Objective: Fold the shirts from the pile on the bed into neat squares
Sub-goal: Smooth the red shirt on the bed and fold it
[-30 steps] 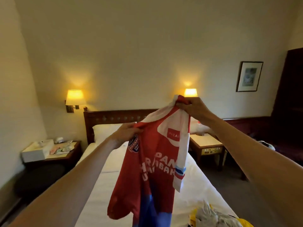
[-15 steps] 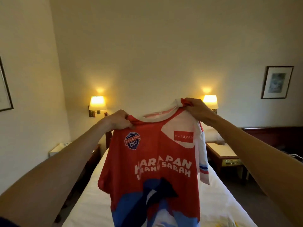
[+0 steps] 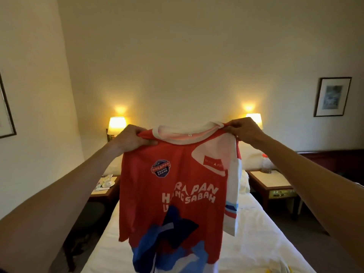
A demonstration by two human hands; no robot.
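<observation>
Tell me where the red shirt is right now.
In the head view the red shirt hangs mid-frame above the bed, held up at its shoulders by the left hand and right hand, between the two lit wall lamps.

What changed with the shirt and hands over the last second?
The left hand shifted from the chest of the shirt to its shoulder, and both hands spread apart, so the bunched, twisted shirt now hangs open, front facing the camera, above the bed. The view turned left. Unchanged: the right hand grips the other shoulder by the collar, and nothing was let go.
</observation>
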